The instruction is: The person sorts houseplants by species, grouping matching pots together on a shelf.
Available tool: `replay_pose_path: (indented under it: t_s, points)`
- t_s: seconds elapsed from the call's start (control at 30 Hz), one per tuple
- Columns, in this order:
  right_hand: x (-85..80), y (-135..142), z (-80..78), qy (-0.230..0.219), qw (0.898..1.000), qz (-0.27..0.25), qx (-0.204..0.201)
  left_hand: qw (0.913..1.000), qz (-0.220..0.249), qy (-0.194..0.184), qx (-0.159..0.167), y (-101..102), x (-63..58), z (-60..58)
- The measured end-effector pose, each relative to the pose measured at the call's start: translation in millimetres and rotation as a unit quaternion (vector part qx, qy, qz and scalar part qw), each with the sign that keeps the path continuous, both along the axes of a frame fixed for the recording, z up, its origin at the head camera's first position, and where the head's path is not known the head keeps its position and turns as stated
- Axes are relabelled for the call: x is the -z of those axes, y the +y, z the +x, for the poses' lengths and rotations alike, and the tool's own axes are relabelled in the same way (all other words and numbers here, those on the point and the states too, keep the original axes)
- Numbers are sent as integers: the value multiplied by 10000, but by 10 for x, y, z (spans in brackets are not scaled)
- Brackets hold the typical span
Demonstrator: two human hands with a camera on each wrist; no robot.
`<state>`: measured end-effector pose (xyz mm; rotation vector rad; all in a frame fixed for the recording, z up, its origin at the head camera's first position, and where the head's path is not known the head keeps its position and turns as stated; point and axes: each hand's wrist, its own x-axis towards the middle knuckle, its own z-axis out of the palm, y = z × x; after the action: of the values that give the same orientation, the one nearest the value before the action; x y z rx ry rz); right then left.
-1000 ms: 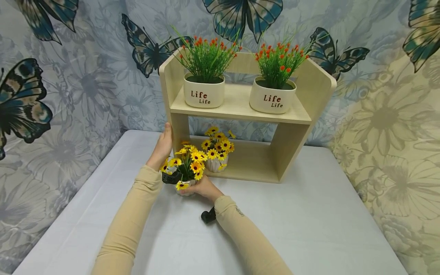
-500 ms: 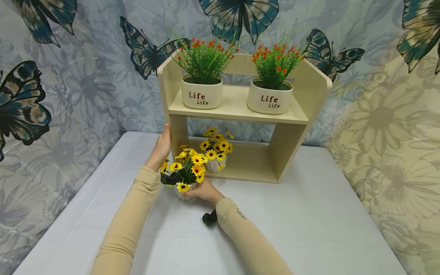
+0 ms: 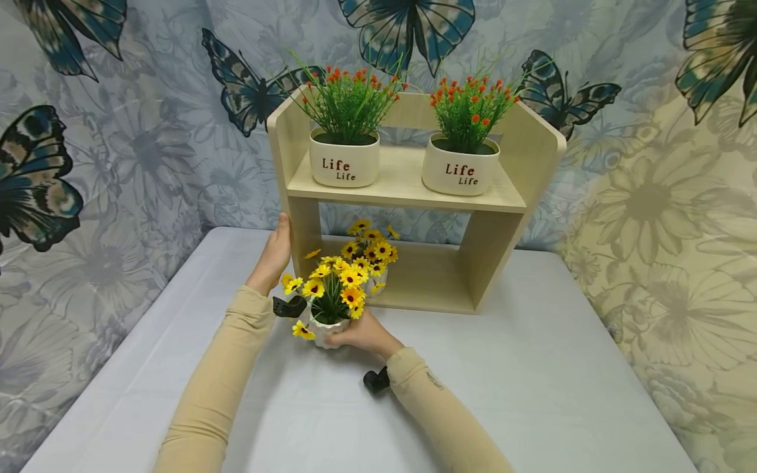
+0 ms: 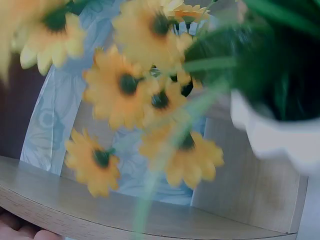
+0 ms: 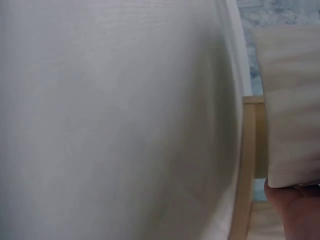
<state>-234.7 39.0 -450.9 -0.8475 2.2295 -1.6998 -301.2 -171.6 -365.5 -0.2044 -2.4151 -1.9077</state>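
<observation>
My right hand [image 3: 365, 332] grips a small white pot of yellow daisy-like flowers [image 3: 324, 332], held in front of the shelf's left end. The flowers fan out above the fluted rim and fill much of the left wrist view. My left hand [image 3: 273, 256] lies against the outer left side of the pale wooden shelf [image 3: 349, 192], fingers straight; its fingertips show at that view's lower left corner. On the lower board stands another pot of yellow flowers [image 3: 383, 251], partly hidden behind the held one.
Two cream oval pots marked "Life", the left pot [image 3: 345, 163] and the right pot [image 3: 460, 167], stand on the upper board with red-flowered grass. The lower board [image 3: 428, 279] extends right of the second yellow plant. A white cloth [image 3: 532, 387] covers the table; butterfly-patterned fabric [image 3: 154, 151] hangs behind.
My right hand has moved the yellow-flowered pot a little right and toward me, away from the shelf's left side. My left hand stays against the shelf.
</observation>
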Motion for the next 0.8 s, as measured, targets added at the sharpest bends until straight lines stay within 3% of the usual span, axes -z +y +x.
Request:
replay_pose_path:
  t_s: [0.17,0.4,0.6,0.8]
  points:
    - [-90,129,68,124,9999,-35,97,9999,90,-33,98,13,-23,18]
    - [-174,346,143,165,9987,-411,242,9995,254,-90,150,74,-177,162]
    - [-224,570,198,-13,9980,-385,503,9996,275,30,56,37,-60,92]
    - [-309,788,211,-309,9959,-230,814,9995,298,31,134,102,-249,272]
